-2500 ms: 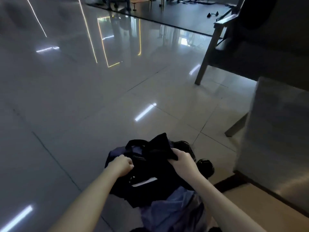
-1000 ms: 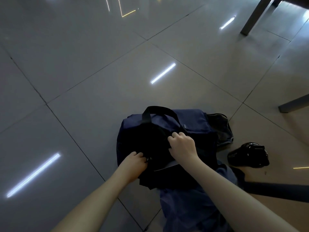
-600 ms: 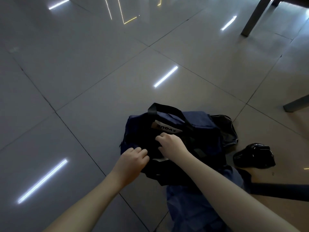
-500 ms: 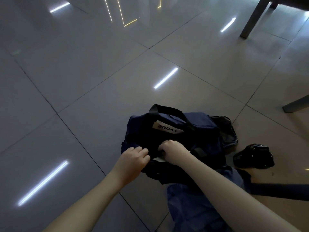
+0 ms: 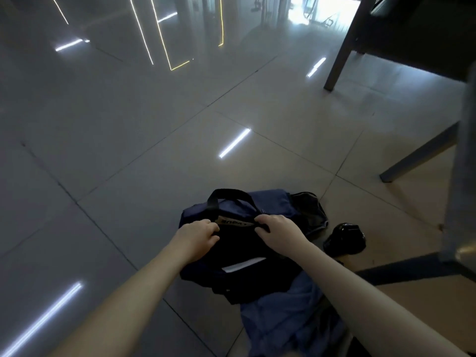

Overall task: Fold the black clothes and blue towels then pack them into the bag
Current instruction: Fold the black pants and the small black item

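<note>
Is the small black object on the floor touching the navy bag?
Apart. In the head view, a strip of bare tile shows between the small black object and the navy bag, including the bag's dark side pocket.

One head-worn wide-angle view looks forward and steeply down, close over the bag [image 5: 247, 228] on the floor [image 5: 128, 150]. Both forearms enter from the bottom edge; chair legs [image 5: 340, 55] stand farther off, upper right.

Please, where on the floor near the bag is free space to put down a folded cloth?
Free: the tiles left of the bag and beyond its black handle, toward the chair leg. Crowded: right of the bag lies a black object; nearer the person, blue cloth covers the floor.
</note>
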`<act>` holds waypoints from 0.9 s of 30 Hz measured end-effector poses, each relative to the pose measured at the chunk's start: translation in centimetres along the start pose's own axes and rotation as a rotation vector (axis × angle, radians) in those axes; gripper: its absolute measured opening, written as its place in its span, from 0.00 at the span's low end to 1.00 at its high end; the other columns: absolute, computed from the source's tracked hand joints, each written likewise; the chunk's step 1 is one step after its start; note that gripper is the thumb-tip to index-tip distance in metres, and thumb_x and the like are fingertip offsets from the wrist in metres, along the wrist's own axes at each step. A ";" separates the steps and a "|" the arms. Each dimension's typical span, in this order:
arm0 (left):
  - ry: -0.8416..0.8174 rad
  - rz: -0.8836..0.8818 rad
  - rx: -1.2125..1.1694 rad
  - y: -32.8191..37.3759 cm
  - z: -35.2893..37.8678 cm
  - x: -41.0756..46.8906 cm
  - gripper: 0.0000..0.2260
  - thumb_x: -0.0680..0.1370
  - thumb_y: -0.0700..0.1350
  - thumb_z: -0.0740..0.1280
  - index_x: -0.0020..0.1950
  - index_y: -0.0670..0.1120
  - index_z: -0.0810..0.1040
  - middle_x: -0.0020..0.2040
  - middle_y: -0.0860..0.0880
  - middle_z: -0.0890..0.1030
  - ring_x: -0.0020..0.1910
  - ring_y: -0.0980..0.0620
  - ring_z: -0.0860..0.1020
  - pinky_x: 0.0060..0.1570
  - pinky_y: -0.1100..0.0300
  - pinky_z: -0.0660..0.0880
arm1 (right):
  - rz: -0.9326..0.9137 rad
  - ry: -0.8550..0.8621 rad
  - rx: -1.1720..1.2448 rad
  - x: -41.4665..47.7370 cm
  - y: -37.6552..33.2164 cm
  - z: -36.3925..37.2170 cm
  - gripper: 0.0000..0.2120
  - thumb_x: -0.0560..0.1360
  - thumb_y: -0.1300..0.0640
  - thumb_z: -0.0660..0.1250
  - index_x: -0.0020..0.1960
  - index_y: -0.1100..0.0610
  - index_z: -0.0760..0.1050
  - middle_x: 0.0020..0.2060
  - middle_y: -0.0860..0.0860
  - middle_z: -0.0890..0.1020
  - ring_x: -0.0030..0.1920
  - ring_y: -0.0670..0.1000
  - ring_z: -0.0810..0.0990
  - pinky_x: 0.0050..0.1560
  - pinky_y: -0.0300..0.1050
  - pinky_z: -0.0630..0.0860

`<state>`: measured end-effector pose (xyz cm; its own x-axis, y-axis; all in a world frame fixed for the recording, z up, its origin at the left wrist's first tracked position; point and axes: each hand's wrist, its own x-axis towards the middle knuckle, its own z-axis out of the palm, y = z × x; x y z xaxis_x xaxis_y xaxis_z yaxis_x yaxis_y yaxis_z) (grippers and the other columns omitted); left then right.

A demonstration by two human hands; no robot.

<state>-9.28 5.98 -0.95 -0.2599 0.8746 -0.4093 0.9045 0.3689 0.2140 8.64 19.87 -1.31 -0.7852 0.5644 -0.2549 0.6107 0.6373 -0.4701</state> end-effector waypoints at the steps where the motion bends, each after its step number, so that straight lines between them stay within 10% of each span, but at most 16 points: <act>1: -0.005 -0.006 -0.020 0.7 -1.0 -0.1 0.17 0.82 0.51 0.56 0.68 0.49 0.71 0.64 0.50 0.73 0.61 0.49 0.74 0.57 0.54 0.71 | 0.004 0.029 0.005 -0.9 -0.3 -0.9 0.18 0.79 0.51 0.61 0.67 0.53 0.72 0.61 0.52 0.79 0.61 0.55 0.76 0.57 0.49 0.73; 16: 0.130 0.079 -0.224 13.8 -12.6 -4.8 0.22 0.82 0.53 0.55 0.74 0.46 0.65 0.75 0.48 0.64 0.73 0.49 0.63 0.71 0.53 0.60 | 0.192 0.429 0.061 -15.5 -4.0 -16.0 0.17 0.80 0.54 0.57 0.66 0.56 0.72 0.64 0.53 0.77 0.63 0.55 0.74 0.59 0.47 0.70; 27: 0.184 0.286 -0.539 30.7 -15.4 -10.0 0.19 0.83 0.50 0.56 0.70 0.42 0.70 0.67 0.46 0.74 0.65 0.49 0.72 0.62 0.58 0.67 | 0.347 0.593 0.212 -30.7 1.6 -21.9 0.20 0.80 0.54 0.60 0.70 0.57 0.68 0.64 0.54 0.76 0.64 0.53 0.74 0.64 0.49 0.71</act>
<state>15.88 13.36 23.36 -0.1304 0.9840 -0.1214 0.6619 0.1776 0.7282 35.98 15.04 24.30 -0.3244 0.9444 0.0543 0.7346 0.2877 -0.6144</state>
